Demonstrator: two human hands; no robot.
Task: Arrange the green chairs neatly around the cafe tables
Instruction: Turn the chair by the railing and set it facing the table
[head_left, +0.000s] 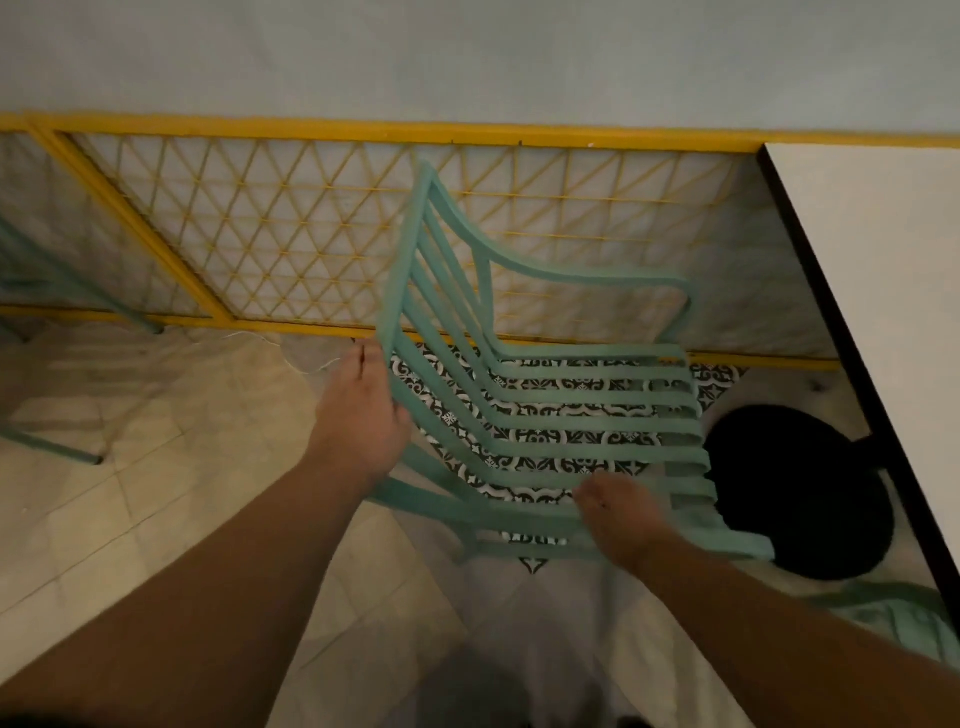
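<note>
Left hand (358, 410), right hand (621, 514) grasp green slatted armchair (545, 410); keep level, square to white-topped desk (883, 260).

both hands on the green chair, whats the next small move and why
Probably slide the green slatted chair a little right, toward the white black-edged table. The left hand grips its backrest, the right hand its near side, and the seat front faces the round black table base.
</note>
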